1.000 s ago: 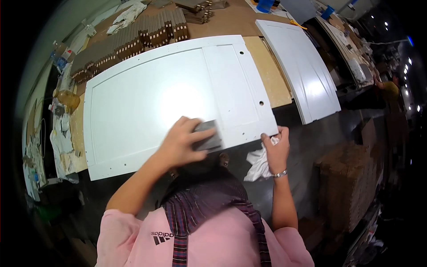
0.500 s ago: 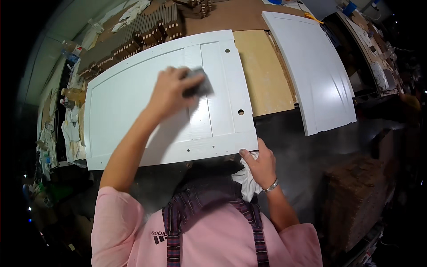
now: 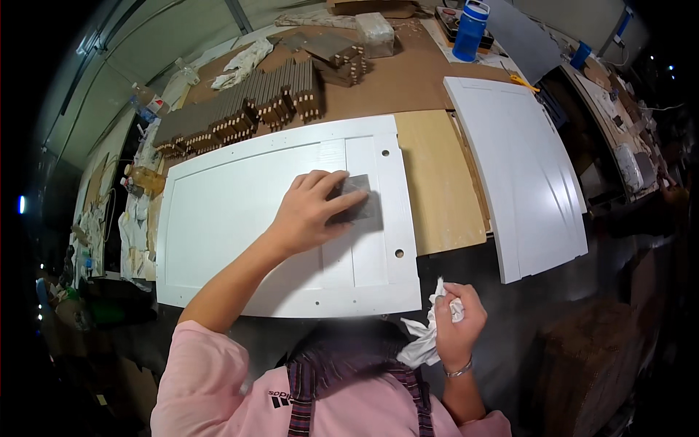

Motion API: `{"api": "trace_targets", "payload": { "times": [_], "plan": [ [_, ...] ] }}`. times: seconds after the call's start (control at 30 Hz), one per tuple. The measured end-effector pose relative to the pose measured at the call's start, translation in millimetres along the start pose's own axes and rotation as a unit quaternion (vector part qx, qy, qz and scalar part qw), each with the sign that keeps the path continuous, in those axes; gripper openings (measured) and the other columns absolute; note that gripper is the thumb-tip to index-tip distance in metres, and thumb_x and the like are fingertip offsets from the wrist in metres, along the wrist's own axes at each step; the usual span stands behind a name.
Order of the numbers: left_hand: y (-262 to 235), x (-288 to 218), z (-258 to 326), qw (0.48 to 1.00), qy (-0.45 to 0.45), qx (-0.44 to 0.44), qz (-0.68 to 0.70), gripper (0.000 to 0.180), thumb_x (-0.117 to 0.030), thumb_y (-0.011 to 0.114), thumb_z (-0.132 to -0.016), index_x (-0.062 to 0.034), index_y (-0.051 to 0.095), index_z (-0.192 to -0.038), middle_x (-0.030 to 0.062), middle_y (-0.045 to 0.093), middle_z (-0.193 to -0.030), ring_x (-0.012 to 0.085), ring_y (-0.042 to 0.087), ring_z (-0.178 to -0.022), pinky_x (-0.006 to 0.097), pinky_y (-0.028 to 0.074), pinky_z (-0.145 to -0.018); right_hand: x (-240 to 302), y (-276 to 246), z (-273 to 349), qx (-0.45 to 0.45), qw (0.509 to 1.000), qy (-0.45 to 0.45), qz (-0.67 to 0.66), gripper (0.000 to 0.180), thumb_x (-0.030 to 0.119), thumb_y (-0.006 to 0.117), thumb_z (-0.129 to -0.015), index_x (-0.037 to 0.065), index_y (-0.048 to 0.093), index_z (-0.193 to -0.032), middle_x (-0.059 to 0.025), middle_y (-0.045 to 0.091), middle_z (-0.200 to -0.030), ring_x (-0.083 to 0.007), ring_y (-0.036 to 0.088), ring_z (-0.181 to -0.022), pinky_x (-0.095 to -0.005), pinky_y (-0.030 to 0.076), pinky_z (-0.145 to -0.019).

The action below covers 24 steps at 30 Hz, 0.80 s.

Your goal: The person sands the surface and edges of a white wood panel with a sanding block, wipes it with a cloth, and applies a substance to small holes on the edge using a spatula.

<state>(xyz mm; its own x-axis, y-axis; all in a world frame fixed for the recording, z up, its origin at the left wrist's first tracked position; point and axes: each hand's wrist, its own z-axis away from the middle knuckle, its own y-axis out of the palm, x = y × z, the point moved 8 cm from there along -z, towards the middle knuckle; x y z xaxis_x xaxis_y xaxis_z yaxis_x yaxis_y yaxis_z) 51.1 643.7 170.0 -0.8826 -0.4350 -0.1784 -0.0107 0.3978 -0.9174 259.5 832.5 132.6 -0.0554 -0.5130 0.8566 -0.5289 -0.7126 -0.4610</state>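
A white framed cabinet door panel [image 3: 233, 218] lies flat on the bench before me. My left hand [image 3: 309, 211] presses a thin grey sanding pad [image 3: 368, 193] against the panel's right part, by the inner groove. Its fingers are spread over the pad, and part of the pad is hidden beneath them. Beyond the panel's lower right corner, my right hand [image 3: 460, 320] is closed round a crumpled white cloth [image 3: 422, 348], apart from the panel. Two small round holes show along the panel's right edge.
A second white panel [image 3: 517, 182] lies at the right, past a pale wooden board [image 3: 440, 197]. Grey-brown pieces with wooden pegs [image 3: 240, 105] stand in rows behind. A blue bottle [image 3: 472, 33] stands at the back. At the lower right is a brown stack [image 3: 582, 364].
My left hand has moved the pad rightward on the panel. My right hand has let go of the panel's edge and drawn away with the cloth. The view has tilted up.
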Motion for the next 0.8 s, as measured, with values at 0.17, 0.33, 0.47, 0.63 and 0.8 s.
{"api": "trace_targets", "payload": {
  "times": [0.17, 0.33, 0.47, 0.63, 0.8],
  "plan": [
    [11, 137, -25, 0.965, -0.209, -0.158, -0.031, 0.051, -0.016, 0.079, -0.071, -0.018, 0.071, -0.121, 0.0177, 0.059, -0.13, 0.0372, 0.053, -0.116, 0.048, 0.045, -0.101, 87, 65, -40, 0.032, 0.972, -0.231, -0.029, 0.03, 0.007, 0.075, -0.073, 0.001, 0.066, -0.1, -0.0165, 0.064, -0.094, -0.0353, 0.061, -0.087, -0.0424, 0.05, -0.074],
    [33, 90, -94, 0.984, -0.025, -0.094, -0.151, 0.061, -0.009, 0.083, -0.068, -0.0205, 0.07, -0.127, 0.0169, 0.058, -0.133, 0.0355, 0.053, -0.12, 0.047, 0.045, -0.103, 57, 136, -30, 0.16, 0.951, -0.199, 0.172, 0.042, 0.027, 0.078, -0.075, 0.008, 0.068, -0.111, -0.0127, 0.057, -0.123, -0.0335, 0.048, -0.122, -0.0552, 0.032, -0.109],
    [21, 158, -58, 0.98, -0.171, 0.016, -0.098, 0.061, -0.007, 0.083, -0.066, -0.0216, 0.073, -0.124, 0.0168, 0.058, -0.136, 0.0354, 0.055, -0.119, 0.047, 0.044, -0.103, 58, 131, -29, 0.159, 0.946, -0.205, 0.194, 0.041, 0.029, 0.076, -0.077, 0.008, 0.066, -0.111, -0.0124, 0.057, -0.121, -0.0325, 0.048, -0.119, -0.0546, 0.032, -0.107],
    [48, 127, -81, 0.996, -0.069, -0.043, -0.046, 0.064, -0.005, 0.084, -0.065, -0.0217, 0.072, -0.126, 0.0166, 0.055, -0.138, 0.0376, 0.051, -0.124, 0.047, 0.04, -0.108, 60, 142, -27, 0.183, 0.947, -0.189, 0.183, 0.042, 0.029, 0.078, -0.075, 0.009, 0.068, -0.111, -0.0118, 0.057, -0.122, -0.0334, 0.049, -0.121, -0.056, 0.03, -0.112],
    [18, 206, -17, 0.99, -0.137, 0.002, 0.009, 0.058, -0.015, 0.085, -0.07, -0.0266, 0.072, -0.126, 0.0172, 0.058, -0.139, 0.0382, 0.056, -0.122, 0.046, 0.043, -0.109, 53, 129, -33, 0.165, 0.946, -0.187, 0.209, 0.042, 0.029, 0.078, -0.075, 0.008, 0.069, -0.11, -0.0119, 0.057, -0.12, -0.034, 0.049, -0.119, -0.0559, 0.031, -0.111]
  ]
}}
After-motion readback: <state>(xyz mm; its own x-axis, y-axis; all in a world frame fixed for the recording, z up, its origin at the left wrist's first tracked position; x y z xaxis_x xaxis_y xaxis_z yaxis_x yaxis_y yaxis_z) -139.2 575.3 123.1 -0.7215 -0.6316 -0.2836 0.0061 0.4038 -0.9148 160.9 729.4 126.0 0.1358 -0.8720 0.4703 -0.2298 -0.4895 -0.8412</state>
